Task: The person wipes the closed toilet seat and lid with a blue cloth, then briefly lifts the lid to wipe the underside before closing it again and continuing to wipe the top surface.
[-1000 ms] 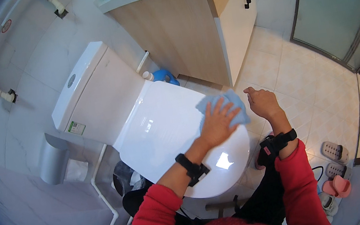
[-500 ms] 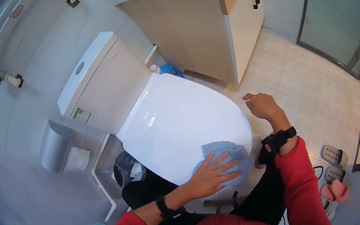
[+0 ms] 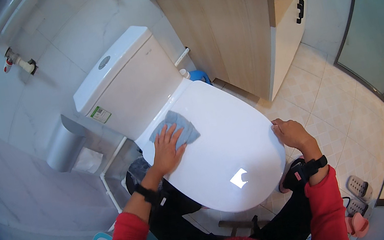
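A white toilet lid [image 3: 228,139] lies closed over the bowl. My left hand [image 3: 168,150] rests flat with its fingers spread on a light blue cloth [image 3: 186,128], pressing it to the lid close to the hinge end. Part of the cloth is hidden under the palm and fingers. At the lid's right edge is my right hand [image 3: 292,133], its fingers closed at the rim; the fingertips are partly hidden. Behind the lid stands the white tank [image 3: 128,74] with a round flush button [image 3: 104,62] on top.
A wood-toned vanity cabinet [image 3: 224,38] stands behind right, with a blue bottle [image 3: 200,76] beside it. On the left wall hangs a grey paper holder [image 3: 65,144], above a lined bin [image 3: 138,169]. Slippers [image 3: 359,188] lie at lower right, near a glass shower door [image 3: 373,33].
My left hand and the cloth have moved from the lid's front to its hinge end. My right hand has come to the lid's right edge. The view has shifted a little.
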`<state>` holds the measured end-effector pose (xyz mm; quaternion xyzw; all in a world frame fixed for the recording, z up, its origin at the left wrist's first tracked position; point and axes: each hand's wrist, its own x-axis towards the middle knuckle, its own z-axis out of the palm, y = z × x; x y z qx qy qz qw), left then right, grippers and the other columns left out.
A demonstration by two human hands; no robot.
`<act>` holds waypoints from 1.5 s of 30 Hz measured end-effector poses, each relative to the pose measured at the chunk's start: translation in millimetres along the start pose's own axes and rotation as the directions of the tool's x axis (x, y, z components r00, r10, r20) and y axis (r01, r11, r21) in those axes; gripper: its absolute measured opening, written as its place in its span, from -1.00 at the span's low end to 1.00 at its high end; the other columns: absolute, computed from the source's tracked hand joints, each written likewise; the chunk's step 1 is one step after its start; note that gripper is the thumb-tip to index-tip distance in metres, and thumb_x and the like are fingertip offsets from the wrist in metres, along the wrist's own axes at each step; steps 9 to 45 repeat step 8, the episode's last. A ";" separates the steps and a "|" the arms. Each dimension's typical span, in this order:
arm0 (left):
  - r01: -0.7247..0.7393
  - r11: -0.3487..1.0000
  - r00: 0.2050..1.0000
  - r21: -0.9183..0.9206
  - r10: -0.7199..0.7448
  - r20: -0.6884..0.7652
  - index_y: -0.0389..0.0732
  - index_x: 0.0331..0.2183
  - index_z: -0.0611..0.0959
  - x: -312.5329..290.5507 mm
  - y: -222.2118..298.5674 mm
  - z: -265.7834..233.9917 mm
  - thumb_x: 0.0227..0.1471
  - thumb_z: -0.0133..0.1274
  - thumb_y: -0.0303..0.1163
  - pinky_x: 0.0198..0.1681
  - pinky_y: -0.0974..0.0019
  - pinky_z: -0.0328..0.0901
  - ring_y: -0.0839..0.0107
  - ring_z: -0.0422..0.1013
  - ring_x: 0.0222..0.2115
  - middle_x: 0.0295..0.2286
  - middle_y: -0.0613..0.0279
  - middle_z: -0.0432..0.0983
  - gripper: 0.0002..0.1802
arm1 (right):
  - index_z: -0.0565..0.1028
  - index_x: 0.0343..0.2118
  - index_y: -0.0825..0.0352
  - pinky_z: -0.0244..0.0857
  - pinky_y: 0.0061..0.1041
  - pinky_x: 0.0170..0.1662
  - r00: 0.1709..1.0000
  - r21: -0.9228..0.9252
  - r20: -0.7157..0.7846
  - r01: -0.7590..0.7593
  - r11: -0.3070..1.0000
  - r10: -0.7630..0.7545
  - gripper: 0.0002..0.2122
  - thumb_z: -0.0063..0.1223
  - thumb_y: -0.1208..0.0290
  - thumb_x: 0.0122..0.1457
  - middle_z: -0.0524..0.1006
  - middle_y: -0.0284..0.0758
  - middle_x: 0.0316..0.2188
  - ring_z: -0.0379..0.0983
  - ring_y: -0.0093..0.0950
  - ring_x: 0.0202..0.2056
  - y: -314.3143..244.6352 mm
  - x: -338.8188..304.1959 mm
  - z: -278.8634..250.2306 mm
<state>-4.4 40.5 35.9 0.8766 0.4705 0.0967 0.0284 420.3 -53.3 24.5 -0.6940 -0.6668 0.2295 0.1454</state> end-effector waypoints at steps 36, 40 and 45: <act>0.016 1.000 1.000 0.021 -0.016 -0.001 0.04 0.28 0.24 109.7 -2.5 23.9 0.19 0.03 -0.10 0.29 -0.23 -0.14 -0.03 -0.11 0.32 0.29 0.10 0.03 -0.32 | 0.47 -0.03 0.31 0.39 -0.08 -0.13 0.999 -0.069 0.029 -0.036 0.997 0.038 -0.64 -0.19 0.15 0.33 0.60 0.03 -0.35 0.55 -0.02 -0.27 -7.8 7.6 0.9; 0.016 1.000 1.000 0.021 -0.016 -0.001 0.04 0.28 0.24 109.7 -2.5 23.9 0.19 0.03 -0.10 0.29 -0.23 -0.14 -0.03 -0.11 0.32 0.29 0.10 0.03 -0.32 | 0.47 -0.03 0.31 0.39 -0.08 -0.13 0.999 -0.069 0.029 -0.036 0.997 0.038 -0.64 -0.19 0.15 0.33 0.60 0.03 -0.35 0.55 -0.02 -0.27 -7.8 7.6 0.9; 0.016 1.000 1.000 0.021 -0.016 -0.001 0.04 0.28 0.24 109.7 -2.5 23.9 0.19 0.03 -0.10 0.29 -0.23 -0.14 -0.03 -0.11 0.32 0.29 0.10 0.03 -0.32 | 0.47 -0.03 0.31 0.39 -0.08 -0.13 0.999 -0.069 0.029 -0.036 0.997 0.038 -0.64 -0.19 0.15 0.33 0.60 0.03 -0.35 0.55 -0.02 -0.27 -7.8 7.6 0.9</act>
